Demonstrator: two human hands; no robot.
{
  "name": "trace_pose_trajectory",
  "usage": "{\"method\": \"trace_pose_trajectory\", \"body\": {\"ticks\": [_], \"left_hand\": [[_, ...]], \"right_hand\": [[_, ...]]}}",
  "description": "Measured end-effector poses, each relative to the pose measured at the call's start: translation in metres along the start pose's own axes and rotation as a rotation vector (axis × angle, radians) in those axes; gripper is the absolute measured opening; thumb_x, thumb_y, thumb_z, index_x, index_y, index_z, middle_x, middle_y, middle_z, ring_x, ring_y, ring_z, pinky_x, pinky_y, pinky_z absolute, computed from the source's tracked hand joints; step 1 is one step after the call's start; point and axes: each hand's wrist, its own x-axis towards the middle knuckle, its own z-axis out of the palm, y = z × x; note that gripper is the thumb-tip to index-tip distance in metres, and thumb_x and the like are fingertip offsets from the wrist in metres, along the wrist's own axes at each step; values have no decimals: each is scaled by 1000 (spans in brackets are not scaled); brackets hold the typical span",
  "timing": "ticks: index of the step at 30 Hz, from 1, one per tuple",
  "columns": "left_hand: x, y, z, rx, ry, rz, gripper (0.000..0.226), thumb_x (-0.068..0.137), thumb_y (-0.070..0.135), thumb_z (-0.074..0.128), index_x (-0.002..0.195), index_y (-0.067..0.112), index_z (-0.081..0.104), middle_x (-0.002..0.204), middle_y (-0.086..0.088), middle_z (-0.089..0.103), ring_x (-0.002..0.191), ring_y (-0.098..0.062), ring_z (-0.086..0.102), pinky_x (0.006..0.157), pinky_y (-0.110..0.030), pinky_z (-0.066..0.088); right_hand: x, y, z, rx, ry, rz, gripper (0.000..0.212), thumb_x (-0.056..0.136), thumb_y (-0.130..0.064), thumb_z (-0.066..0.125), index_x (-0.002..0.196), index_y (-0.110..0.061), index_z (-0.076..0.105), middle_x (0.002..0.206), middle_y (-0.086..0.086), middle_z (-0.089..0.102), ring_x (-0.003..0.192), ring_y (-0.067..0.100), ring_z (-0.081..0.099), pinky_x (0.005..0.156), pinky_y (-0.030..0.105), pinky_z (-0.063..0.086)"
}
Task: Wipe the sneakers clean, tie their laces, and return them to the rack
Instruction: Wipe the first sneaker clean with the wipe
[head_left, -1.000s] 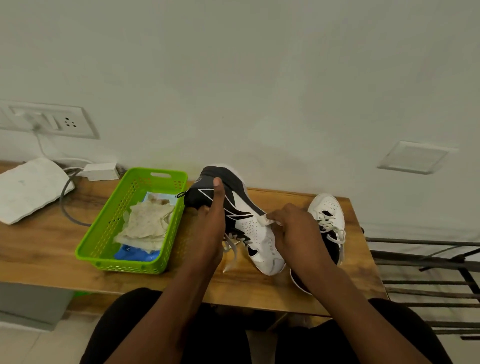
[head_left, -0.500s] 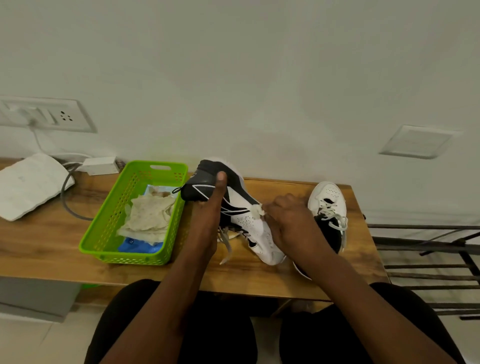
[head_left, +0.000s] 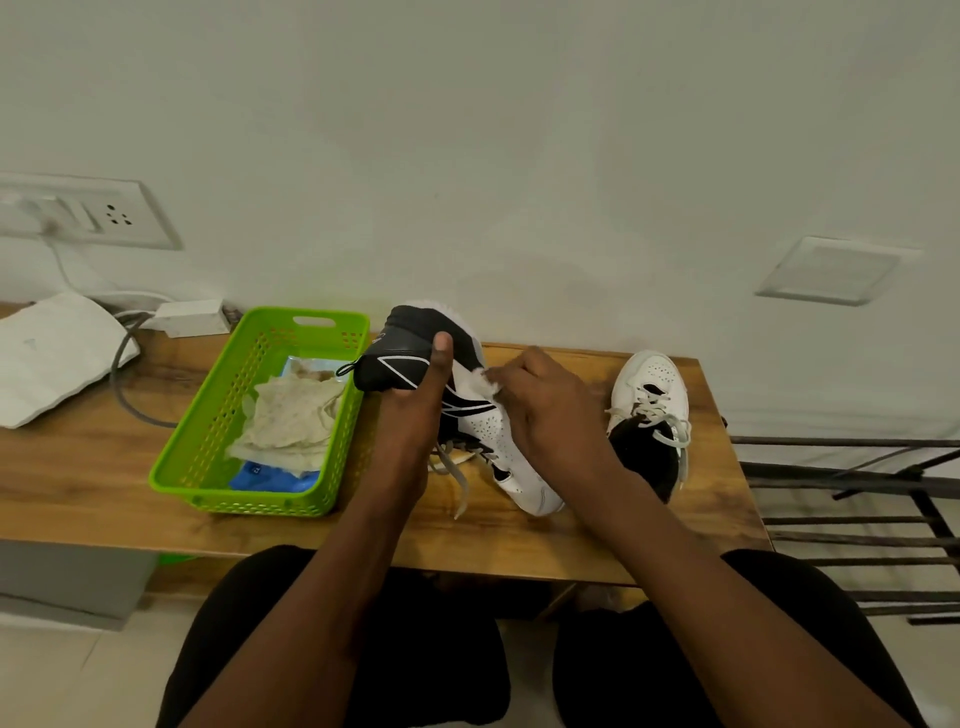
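A black and white sneaker (head_left: 488, 431) lies tilted on its side on the wooden table (head_left: 78, 483), heel toward the wall, its laces hanging loose. My left hand (head_left: 415, 410) grips it near the heel, thumb up along the black side. My right hand (head_left: 545, 405) pinches a small white wipe (head_left: 485, 382) and presses it on the sneaker's side near the heel. The second sneaker (head_left: 649, 410) stands upright on the table to the right, partly hidden behind my right wrist, its laces untied.
A green plastic basket (head_left: 208, 415) with used cloths and a blue pack sits left of the sneaker. A white pouch (head_left: 52, 353), a charger and a cable lie at the far left. A dark metal rack (head_left: 857, 519) stands beyond the table's right edge.
My right hand with the wipe has slid up the sneaker's side from near the toe toward the heel. My left hand keeps its grip.
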Motion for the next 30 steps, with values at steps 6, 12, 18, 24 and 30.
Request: {"method": "trace_pose_trajectory", "body": {"ticks": [6,12,18,24,30], "left_hand": [[-1,5,4,55,-33,19,54,83,60,67,126,28,60,113,6,72,105,-11,69,91,-38,58],[-4,15,-6,274,-188,-26,56,72,83,57,105,38,57,106,14,67,108,-12,65,100,-41,52],[1,20,-13,277,-327,-230,61,90,73,38,99,24,73,102,0,78,96,-14,73,85,-32,57],[5,13,-12,143,-147,-241,41,90,53,64,109,17,71,102,-5,78,89,-20,75,73,-33,60],[5,13,-10,-290,-55,-351,45,96,48,58,115,9,71,106,-8,77,89,-23,72,76,-36,56]], "right_hand": [[-23,17,-26,-118,-234,121,26,77,8,67,99,-4,72,88,11,62,74,29,61,59,33,46],[-20,10,-55,-227,-336,358,22,88,-5,60,106,-14,70,103,5,67,92,22,62,80,32,49],[-11,-31,-14,193,101,104,19,89,-3,62,104,-11,71,96,6,65,87,15,59,74,22,45],[-20,-22,30,90,19,14,21,86,0,56,103,-2,69,94,14,62,81,25,59,66,27,47],[-31,10,9,-145,-13,71,35,72,14,68,105,4,69,93,16,63,82,31,63,69,33,53]]}}
